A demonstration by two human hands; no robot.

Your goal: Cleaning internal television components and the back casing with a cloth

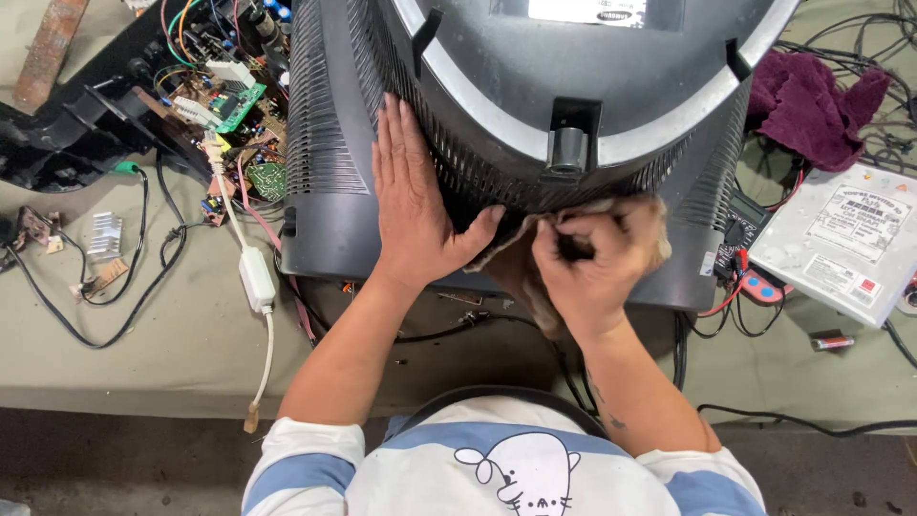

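Item: large dark grey plastic television casing (pixel 334 220), ribbed and vented, lying rear-up at centre frame on the olive cloth-covered bench (pixel 172 354); the left hand (pixel 413 205) is resting flat and open on its vents, while the right hand (pixel 587 268) is pinching closed on a crumpled brown cloth (pixel 521 272) pressed to the casing's lower edge. Risk, as judged: the cloth may be snagging in the vent slots, or the casing shifting onto the black cables (pixel 535 334) beneath. Labels: a white rectangular sticker (pixel 586 10) at top centre; a white printed label (pixel 845 215) on the silver box (pixel 841 287) at right.
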